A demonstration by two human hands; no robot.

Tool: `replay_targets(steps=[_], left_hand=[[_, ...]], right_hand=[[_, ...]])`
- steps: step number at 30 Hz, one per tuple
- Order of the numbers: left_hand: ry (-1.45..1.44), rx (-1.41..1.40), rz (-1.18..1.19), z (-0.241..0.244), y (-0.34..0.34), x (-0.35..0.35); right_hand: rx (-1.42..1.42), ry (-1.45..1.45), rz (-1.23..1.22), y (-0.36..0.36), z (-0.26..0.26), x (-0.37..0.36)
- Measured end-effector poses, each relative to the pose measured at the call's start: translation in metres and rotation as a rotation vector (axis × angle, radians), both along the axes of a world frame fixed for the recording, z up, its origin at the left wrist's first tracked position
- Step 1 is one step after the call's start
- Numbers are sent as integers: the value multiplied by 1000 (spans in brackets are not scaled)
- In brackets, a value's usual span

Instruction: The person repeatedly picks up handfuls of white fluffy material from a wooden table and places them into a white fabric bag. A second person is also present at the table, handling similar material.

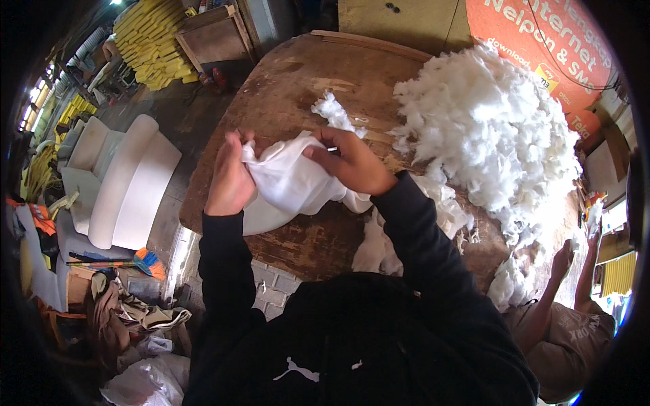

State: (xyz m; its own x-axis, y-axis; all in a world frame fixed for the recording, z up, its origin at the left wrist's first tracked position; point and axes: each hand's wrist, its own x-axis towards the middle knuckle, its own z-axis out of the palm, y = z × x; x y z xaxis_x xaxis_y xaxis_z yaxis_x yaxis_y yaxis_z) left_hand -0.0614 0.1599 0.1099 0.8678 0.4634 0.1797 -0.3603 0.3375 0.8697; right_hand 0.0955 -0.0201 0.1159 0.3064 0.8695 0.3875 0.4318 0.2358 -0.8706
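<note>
A thin white fabric piece (292, 175), perhaps a cover, is stretched between my hands above a worn wooden table. My left hand (231, 175) is upright at its left end, with the cloth's edge at the thumb side; part of the fingers is hidden. My right hand (350, 160) pinches the upper right part between thumb and fingers. The lower part of the cloth drapes onto the table (304, 248). A small tuft of white fibre stuffing (335, 114) lies just beyond my right hand. More loose stuffing (378, 243) is near my right forearm.
A large heap of white fibre stuffing (487, 132) covers the table's right side. At the far right, a co-worker's arms (561, 264) reach over the table. Pale upholstered furniture (127, 188), a broom (147, 263) and stacked yellow foam pieces (152, 45) stand on the left.
</note>
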Motion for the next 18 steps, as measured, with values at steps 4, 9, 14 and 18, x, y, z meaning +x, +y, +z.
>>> replay_targets(steps=[4, 9, 14, 18], left_hand=[[317, 838, 149, 22, -13, -7], [-28, 278, 277, 65, 32, -24], [-95, 508, 512, 135, 31, -15], [-34, 570, 744, 159, 76, -19]], right_hand=[[-23, 27, -30, 1, 16, 9], [-289, -210, 188, 1, 5, 14], [-466, -356, 324, 14, -4, 32], [-201, -36, -37, 14, 44, 74]])
